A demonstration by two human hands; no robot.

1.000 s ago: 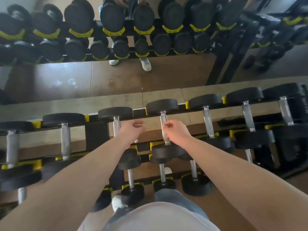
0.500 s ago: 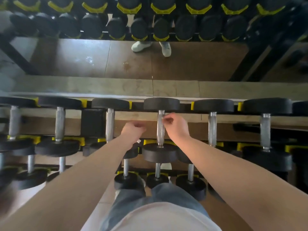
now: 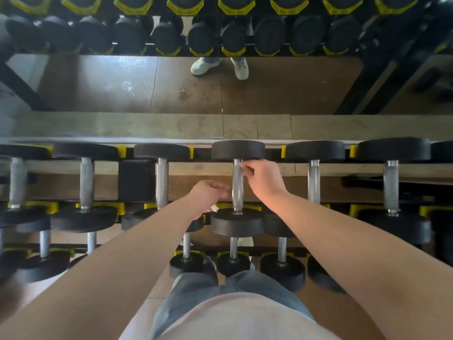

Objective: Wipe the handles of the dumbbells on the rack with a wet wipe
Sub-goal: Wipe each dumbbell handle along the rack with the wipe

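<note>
Silver, shiny handle (image 3: 237, 187) of a dumbbell (image 3: 237, 149) on the top rack (image 3: 136, 179) shelf; the right hand (image 3: 263, 179) pinches its far end, the left hand (image 3: 208, 195) curls round a white wipe (image 3: 214, 208)

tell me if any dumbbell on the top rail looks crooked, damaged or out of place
Nothing stands out. The black-headed, steel-handled dumbbells lie parallel in the rack's yellow cradles. The right hand pinches the middle one's handle at its far end; the left hand holds a small white scrap beside it.
</note>
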